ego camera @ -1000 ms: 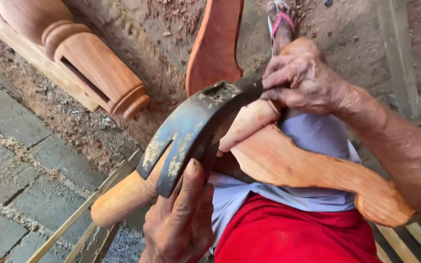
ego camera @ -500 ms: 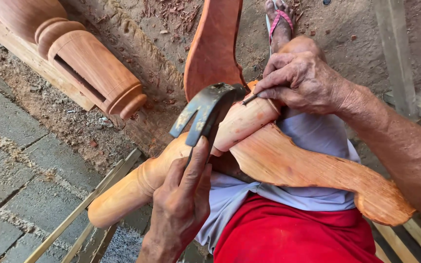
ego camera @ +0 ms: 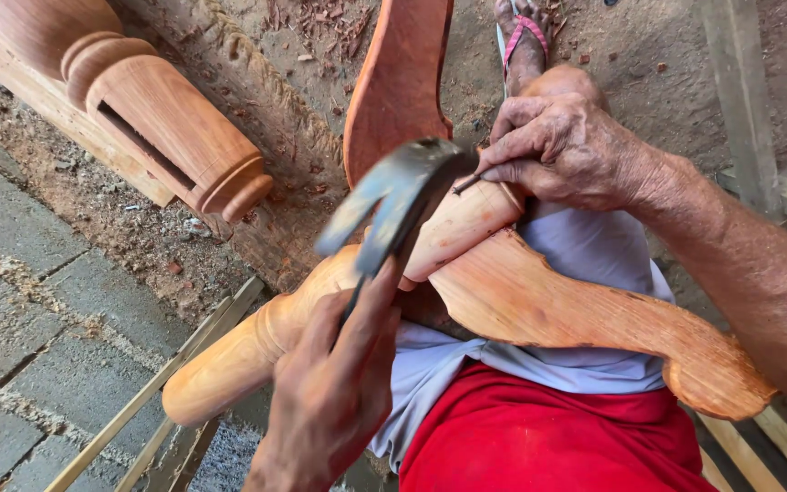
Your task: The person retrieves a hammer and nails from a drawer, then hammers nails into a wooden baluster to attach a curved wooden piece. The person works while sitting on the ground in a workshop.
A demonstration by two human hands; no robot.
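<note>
Reddish wood fills the lap: a curved leg [ego camera: 539, 310] lies across the person's knees, its rounded end near left. Left hand [ego camera: 334, 401], near, has its fingers clamped on a hammer [ego camera: 393, 205], whose blurred head sits above the leg. Right hand [ego camera: 562, 150], farther right, pinches a nail [ego camera: 466, 184] between fingertips, its point on the leg. Far left lies a turned post [ego camera: 152, 118] on sawdust.

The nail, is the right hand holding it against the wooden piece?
Yes, the right hand pinches the nail with its fingertips against the rounded wooden piece, just beside the hammer head.
</note>
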